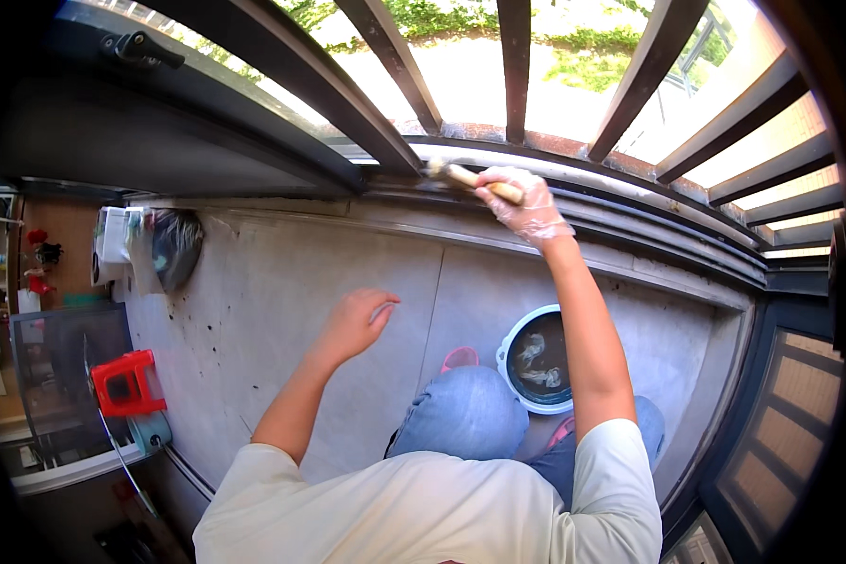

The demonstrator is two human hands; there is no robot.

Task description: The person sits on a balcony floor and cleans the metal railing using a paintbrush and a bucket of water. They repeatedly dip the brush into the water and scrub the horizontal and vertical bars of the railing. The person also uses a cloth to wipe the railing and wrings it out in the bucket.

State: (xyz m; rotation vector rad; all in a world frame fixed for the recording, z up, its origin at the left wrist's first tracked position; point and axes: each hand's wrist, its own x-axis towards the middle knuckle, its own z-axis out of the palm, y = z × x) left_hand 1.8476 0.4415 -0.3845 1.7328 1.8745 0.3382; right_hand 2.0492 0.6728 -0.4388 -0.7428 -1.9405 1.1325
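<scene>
My right hand (526,202), in a clear plastic glove, is closed around the wooden handle of a brush (462,176). The blurred bristle end points left and meets the window track (404,180) at the foot of the dark bars. Bare and half curled, my left hand (355,324) hangs over the grey ledge, its thumb apart from the fingers and nothing visible in it. Below my right forearm stands a pale blue basin (505,362) of dark water, with whitish, cloth-like pieces (540,376) in it. My forearm overlaps the basin's right edge.
Dark metal bars (515,75) line the far side, and an opened window sash (188,122) juts in at upper left. Left are a bagged dark bundle (176,246), a red plastic stool (127,383) and a leaning screen panel (70,362). A dark framed window (780,414) stands right.
</scene>
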